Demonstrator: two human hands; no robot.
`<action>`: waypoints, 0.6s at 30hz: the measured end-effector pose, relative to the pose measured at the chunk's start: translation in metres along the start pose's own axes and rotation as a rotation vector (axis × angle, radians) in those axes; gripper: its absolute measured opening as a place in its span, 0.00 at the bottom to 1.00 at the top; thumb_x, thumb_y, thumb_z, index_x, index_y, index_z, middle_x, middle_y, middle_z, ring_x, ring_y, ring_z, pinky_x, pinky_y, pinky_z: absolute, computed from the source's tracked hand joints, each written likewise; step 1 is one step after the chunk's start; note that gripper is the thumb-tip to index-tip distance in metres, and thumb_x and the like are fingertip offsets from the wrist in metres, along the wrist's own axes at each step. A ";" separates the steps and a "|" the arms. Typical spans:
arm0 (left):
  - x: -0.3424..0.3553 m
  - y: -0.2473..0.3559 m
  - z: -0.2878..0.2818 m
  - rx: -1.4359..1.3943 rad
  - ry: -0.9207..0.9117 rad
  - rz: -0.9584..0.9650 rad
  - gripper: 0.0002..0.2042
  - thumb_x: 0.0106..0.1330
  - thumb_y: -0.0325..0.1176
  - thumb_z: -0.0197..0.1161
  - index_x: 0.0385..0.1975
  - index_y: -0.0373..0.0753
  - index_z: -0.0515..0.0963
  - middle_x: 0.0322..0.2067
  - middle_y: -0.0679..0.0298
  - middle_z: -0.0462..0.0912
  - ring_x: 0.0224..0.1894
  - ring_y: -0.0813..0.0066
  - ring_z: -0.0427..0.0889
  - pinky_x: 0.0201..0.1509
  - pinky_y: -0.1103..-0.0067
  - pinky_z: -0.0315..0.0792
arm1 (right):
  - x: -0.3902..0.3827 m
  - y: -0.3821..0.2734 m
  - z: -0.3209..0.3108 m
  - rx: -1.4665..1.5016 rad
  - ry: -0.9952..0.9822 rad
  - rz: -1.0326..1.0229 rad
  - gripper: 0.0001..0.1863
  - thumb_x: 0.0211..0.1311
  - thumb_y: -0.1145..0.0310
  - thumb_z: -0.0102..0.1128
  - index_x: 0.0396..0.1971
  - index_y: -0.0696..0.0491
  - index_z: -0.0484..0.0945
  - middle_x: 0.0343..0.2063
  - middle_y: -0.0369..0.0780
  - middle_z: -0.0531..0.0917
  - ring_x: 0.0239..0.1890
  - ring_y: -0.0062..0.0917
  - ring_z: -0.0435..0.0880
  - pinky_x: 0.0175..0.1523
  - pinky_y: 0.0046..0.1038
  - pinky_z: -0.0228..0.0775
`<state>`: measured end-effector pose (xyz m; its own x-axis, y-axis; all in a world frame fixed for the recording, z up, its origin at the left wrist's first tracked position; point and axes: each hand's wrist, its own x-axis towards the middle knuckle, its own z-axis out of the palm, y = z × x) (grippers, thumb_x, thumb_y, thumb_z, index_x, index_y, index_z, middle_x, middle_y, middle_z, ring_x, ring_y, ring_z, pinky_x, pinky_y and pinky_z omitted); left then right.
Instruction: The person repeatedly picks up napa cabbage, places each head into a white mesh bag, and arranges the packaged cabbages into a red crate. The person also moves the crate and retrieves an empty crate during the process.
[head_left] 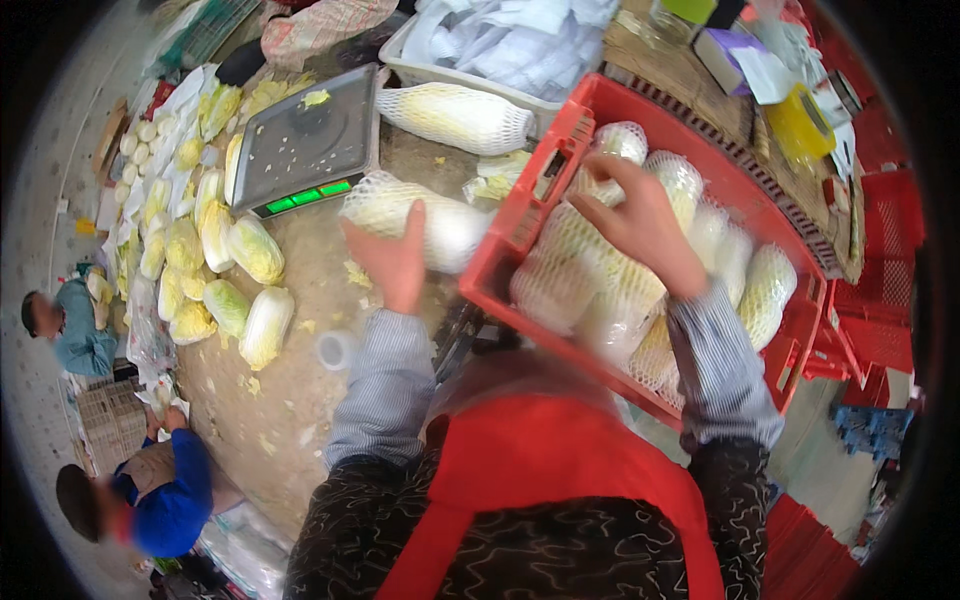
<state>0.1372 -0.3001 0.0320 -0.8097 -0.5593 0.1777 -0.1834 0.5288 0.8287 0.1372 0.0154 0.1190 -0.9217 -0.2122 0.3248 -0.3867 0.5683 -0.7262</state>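
Note:
My left hand [392,250] grips a cabbage in white foam net [450,228] lying on the bench beside the crate. Over the red plastic crate [490,265], my right hand [635,215] has its fingers curved and apart above netted cabbages [750,290]; whether it touches one is unclear. Another netted cabbage [460,115] lies behind the left one, next to a digital scale [300,135] with a green display.
Loose cabbages [255,250] and leaf scraps cover part of the bench [290,390]. A bin of white netting [500,45] stands behind. A yellow container [800,120] sits right. Two co-workers [170,500] [75,320] are at the left. More red crates [870,280] stand right.

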 end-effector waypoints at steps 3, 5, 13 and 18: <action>-0.006 -0.018 -0.001 0.226 0.047 0.068 0.62 0.47 0.52 0.78 0.70 0.23 0.41 0.69 0.35 0.50 0.71 0.43 0.53 0.75 0.58 0.46 | 0.095 0.006 0.069 -0.369 -0.007 -0.118 0.43 0.49 0.50 0.72 0.62 0.60 0.67 0.47 0.52 0.80 0.52 0.47 0.77 0.57 0.41 0.71; -0.011 -0.019 -0.010 -0.069 -0.039 -0.093 0.59 0.49 0.51 0.77 0.71 0.24 0.43 0.69 0.39 0.54 0.70 0.48 0.57 0.74 0.58 0.50 | 0.142 0.018 0.116 -0.524 -0.028 -0.138 0.52 0.44 0.46 0.74 0.66 0.59 0.61 0.48 0.52 0.79 0.53 0.49 0.76 0.58 0.44 0.70; -0.033 -0.020 -0.005 -0.957 -0.272 -0.804 0.35 0.63 0.40 0.69 0.67 0.35 0.60 0.63 0.60 0.69 0.61 0.63 0.71 0.64 0.67 0.66 | 0.218 0.045 0.173 -0.630 -0.391 0.266 0.57 0.31 0.41 0.77 0.62 0.60 0.66 0.45 0.50 0.83 0.51 0.46 0.81 0.50 0.42 0.75; -0.015 -0.025 0.019 -1.126 -0.221 -0.600 0.30 0.64 0.34 0.68 0.64 0.36 0.65 0.60 0.59 0.73 0.59 0.66 0.73 0.61 0.67 0.69 | 0.210 0.047 0.143 0.372 -0.724 0.701 0.41 0.43 0.42 0.72 0.51 0.60 0.78 0.45 0.44 0.85 0.48 0.34 0.83 0.49 0.36 0.74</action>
<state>0.1433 -0.2927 -0.0021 -0.8589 -0.3469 -0.3767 -0.0680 -0.6519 0.7553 -0.0786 -0.1160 0.0661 -0.6932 -0.4228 -0.5837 0.3633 0.4945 -0.7896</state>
